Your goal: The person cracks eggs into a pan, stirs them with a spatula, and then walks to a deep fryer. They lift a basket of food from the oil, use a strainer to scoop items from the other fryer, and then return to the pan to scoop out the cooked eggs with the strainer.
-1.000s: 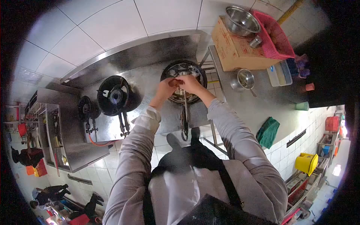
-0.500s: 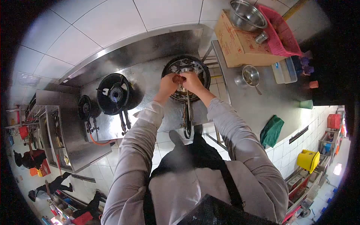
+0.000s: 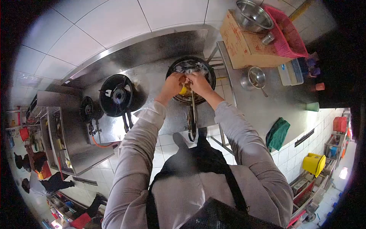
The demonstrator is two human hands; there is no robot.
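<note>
Seen from the head camera, a person in a grey long-sleeved top and dark apron stands at a steel cooktop, both arms stretched out over a dark wok (image 3: 189, 80) on the far right burner. The left hand (image 3: 173, 84) and the right hand (image 3: 198, 83) meet above the wok's near half, fingers pinched together on a small egg (image 3: 184, 90); a spot of yellow shows between the two hands, just over the pan. Each hand is closed narrowly around its side of the egg, thumbs close together. A long-handled ladle (image 3: 192, 114) lies with its handle reaching from the wok toward the person. To the left, an empty black burner ring (image 3: 116, 95) sits apart from the wok, and a smaller burner (image 3: 88, 109) lies farther left. On the steel counter (image 3: 263, 103) to the right stand a small metal pot (image 3: 255, 77), a cardboard box (image 3: 244, 42) bearing a steel bowl (image 3: 253, 15), and a pink basket (image 3: 288, 32). A green cloth (image 3: 277, 134) lies at the counter's near edge.
</note>
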